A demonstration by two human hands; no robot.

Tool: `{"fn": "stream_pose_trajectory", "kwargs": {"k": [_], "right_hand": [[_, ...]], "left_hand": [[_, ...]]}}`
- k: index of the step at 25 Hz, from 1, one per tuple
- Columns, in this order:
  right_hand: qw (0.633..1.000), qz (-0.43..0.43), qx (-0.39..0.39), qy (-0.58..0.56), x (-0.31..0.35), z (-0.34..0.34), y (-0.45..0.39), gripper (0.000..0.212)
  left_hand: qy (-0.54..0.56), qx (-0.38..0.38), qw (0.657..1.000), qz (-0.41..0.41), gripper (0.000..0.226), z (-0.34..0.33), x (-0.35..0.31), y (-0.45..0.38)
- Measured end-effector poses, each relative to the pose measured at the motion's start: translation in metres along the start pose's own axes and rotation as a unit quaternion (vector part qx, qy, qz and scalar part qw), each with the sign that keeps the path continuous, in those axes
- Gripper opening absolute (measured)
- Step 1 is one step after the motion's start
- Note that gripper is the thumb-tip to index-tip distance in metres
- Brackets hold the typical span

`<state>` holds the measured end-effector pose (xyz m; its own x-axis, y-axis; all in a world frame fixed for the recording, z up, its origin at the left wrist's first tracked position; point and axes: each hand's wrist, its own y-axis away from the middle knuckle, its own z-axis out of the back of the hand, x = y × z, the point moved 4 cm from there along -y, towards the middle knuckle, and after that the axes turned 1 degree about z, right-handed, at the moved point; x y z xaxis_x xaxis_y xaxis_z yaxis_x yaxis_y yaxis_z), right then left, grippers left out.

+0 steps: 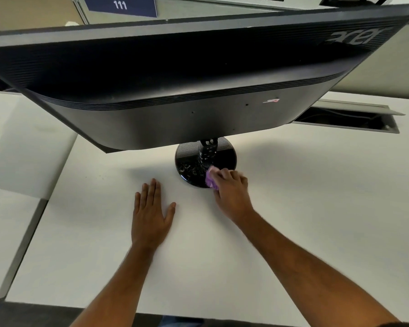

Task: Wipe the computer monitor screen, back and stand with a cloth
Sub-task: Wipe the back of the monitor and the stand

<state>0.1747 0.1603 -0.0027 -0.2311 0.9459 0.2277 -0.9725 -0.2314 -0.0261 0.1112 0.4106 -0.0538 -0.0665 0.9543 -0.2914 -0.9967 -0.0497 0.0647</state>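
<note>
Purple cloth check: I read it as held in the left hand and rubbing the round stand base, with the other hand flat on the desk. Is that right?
Not quite. The head view shows the purple cloth in the right hand, rubbing the round stand base. It is the left hand that lies flat on the desk.
</note>
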Motion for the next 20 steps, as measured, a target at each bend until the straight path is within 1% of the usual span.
{"fn": "stream_pose_trajectory", "kwargs": {"k": [2,3,4,6,8,9,12,14,16,20], "right_hand": [[0.995,0.073,0.023,-0.061,0.013,-0.002,0.014,0.049],[0.992,0.095,0.014,-0.08,0.016,0.002,0.018,0.047],[0.992,0.098,-0.009,-0.083,0.014,0.008,0.016,0.046],[0.995,0.058,-0.047,-0.069,0.003,0.018,-0.001,0.046],[0.998,0.02,-0.036,-0.042,-0.003,0.016,-0.014,0.047],[0.999,0.02,-0.02,-0.032,0.0,0.009,-0.012,0.047],[0.997,0.06,0.005,-0.046,0.022,-0.01,0.013,0.046],[0.993,0.089,-0.012,-0.071,0.037,-0.003,0.015,0.043],[0.987,0.13,-0.042,-0.081,0.056,0.009,-0.003,0.045],[0.979,0.184,-0.079,-0.049,0.096,0.014,-0.055,0.06]], "left_hand": [[0.003,0.001,1.0,-0.001,0.082,0.0,0.001,-0.001],[0.002,0.003,1.0,0.0,0.082,-0.001,0.001,-0.001],[0.001,-0.001,1.0,-0.002,0.081,-0.002,0.001,-0.001],[0.003,-0.003,1.0,-0.001,0.081,-0.002,0.001,-0.002],[0.006,-0.002,1.0,-0.001,0.081,-0.002,0.002,-0.001],[0.006,-0.005,1.0,-0.002,0.081,-0.002,0.002,-0.001],[0.012,-0.006,1.0,0.002,0.081,-0.002,0.001,-0.002],[0.015,-0.01,1.0,0.002,0.081,-0.002,0.001,-0.001],[0.014,-0.003,1.0,0.003,0.081,-0.002,0.002,-0.001],[0.021,0.003,1.0,0.006,0.081,-0.001,0.002,-0.002]]}}
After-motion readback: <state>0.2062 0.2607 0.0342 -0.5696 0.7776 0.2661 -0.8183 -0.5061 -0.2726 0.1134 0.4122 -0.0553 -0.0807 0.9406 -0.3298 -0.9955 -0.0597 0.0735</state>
